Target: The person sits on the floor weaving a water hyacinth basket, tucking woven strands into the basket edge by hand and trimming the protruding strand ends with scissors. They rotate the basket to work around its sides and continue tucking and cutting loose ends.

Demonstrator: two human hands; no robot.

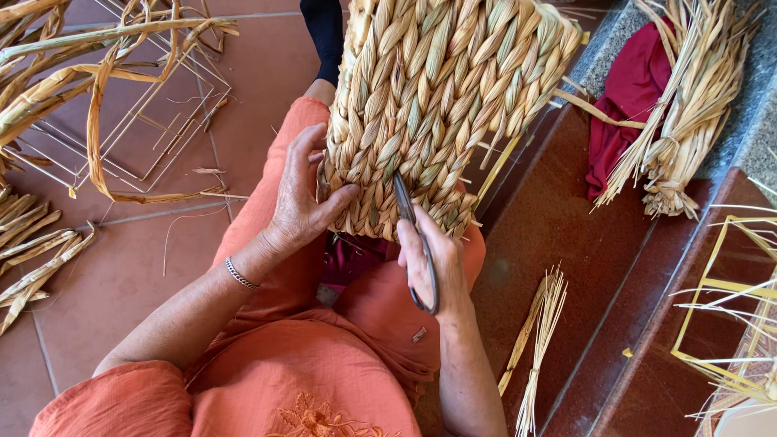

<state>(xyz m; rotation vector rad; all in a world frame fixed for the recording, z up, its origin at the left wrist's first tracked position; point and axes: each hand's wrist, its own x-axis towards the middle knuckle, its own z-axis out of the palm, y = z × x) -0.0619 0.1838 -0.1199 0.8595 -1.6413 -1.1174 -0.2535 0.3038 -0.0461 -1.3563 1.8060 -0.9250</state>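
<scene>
- Centrally, a woven basket [441,97] of plaited straw rests on the person's lap, tilted away from the camera, its lower edge over the orange trousers [356,324].
- Left hand [303,198] lies against the basket's left side, fingers curled round the edge and thumb pressed flat on the weave; it grips the basket. A thin bracelet [240,274] circles the wrist.
- Right hand [433,263] is closed round the handles of dark scissors [414,239], fingers pinched on them; the blades point up and touch the weave near the basket's lower edge. Whether the blades are parted I cannot tell.
- Loose straw ends stick out along the basket's right side and bottom rim.
- On the dark red step [566,243] to the right lies a small straw bundle [538,340], well apart from the hands.
- Farther right, a larger straw sheaf [680,121] rests partly on a red cloth [631,89].
- At the far right edge sits a yellow wire frame [728,324] with straw threaded through it.
- On the tiled floor [121,267] to the left lie another wire frame [146,121] and plaited straw strips [40,259].
</scene>
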